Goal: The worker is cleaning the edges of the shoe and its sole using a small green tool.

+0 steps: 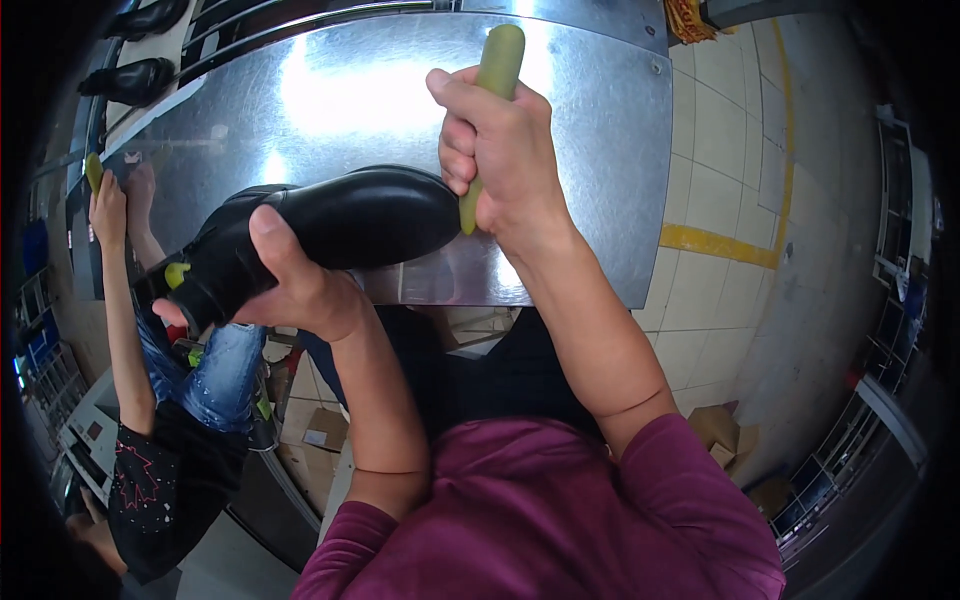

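Note:
A glossy black boot point(370, 215) lies on its side above the metal table point(600, 200), its toe pointing right. My left hand point(305, 285) grips it at the shaft end, thumb on top. A small yellow-green piece point(177, 273) shows near that end; I cannot tell what it is. In my right fist point(505, 150) is an olive-green stick point(503, 60) with a rounded upper end and a tapered lower end. Its lower tip is right beside the boot's toe, and whether it touches cannot be told.
At the left, another person point(160, 460) in a dark top and jeans holds a similar green stick point(94, 172) at the table's edge. Black shoes point(128, 82) sit on a rack at the upper left. Tiled floor point(710, 130) with yellow lines and a cardboard box point(715, 430) lie to the right.

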`<state>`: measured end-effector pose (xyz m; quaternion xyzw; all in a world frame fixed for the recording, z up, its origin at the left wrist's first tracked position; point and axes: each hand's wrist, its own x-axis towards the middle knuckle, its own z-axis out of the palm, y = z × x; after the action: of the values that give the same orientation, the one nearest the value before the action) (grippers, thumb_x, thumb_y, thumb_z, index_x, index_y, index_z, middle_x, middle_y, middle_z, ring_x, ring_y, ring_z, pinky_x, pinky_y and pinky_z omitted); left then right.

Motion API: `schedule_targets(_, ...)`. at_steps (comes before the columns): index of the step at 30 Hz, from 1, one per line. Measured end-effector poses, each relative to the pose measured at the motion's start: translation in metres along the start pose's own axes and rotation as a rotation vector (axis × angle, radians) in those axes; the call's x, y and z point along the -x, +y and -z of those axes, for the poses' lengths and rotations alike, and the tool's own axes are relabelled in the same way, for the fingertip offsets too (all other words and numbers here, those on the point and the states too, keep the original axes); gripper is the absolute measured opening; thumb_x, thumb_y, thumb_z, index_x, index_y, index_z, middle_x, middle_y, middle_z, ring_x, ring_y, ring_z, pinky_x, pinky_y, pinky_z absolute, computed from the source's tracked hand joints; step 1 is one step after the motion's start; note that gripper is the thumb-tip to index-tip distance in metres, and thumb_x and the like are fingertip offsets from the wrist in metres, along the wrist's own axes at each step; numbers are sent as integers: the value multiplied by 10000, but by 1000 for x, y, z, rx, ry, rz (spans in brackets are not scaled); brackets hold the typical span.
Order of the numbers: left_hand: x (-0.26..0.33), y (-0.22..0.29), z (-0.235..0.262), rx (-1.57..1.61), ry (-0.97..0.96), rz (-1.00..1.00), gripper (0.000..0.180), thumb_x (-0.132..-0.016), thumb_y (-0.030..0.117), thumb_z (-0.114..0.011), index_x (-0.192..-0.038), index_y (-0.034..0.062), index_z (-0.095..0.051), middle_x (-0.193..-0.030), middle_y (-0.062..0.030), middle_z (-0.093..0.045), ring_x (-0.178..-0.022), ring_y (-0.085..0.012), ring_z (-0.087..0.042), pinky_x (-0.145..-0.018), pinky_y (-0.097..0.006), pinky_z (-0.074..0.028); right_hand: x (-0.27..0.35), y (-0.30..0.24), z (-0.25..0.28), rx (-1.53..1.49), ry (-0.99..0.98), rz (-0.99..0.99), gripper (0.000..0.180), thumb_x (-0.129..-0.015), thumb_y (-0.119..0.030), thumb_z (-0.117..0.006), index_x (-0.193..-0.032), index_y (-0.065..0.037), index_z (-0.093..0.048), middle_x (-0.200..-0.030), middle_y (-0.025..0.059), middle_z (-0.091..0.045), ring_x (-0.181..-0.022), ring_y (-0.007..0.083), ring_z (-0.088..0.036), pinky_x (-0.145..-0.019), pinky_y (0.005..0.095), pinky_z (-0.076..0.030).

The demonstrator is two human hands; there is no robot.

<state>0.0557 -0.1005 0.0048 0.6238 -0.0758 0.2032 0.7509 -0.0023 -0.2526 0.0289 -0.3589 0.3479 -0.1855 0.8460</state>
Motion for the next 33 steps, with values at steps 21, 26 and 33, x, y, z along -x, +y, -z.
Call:
schedule_targets(21, 20, -1, 15, 157, 80, 54, 1061, -844, 415, -684, -1642, 165, -33, -1480, -228, -402, -1273, -367, -536, -1087, -494, -462, 23, 8, -79, 293, -198, 95, 225, -908, -188, -750, -927, -47, -577, -590, -35, -472, -417, 53, -408, -391, 233, -314)
schedule_targets(26, 20, -12, 23, 102, -73, 127, 1179, -834, 262, -787, -1645, 49, 41, -1515, -180, -376, -1313, -277, -509, -1116, -396, -425, -4, 16, -73, 314, -195, 326, 211, -904, -164, -762, -912, -44, -589, -561, -54, -445, -404, 50, -381, -380, 239, -294)
schedule_targets(33, 3, -9, 7, -364, -362, 46, 1177, -753, 263, -878, -1627, 14, -129, -1510, -269, -385, -1376, -389, -461, -1137, -461, -394, -4, 8, -29, 124, -104, 238, 244, -944, -219, -734, -904, -34, -581, -567, -29, -464, -409, 68, -396, -394, 247, -316)
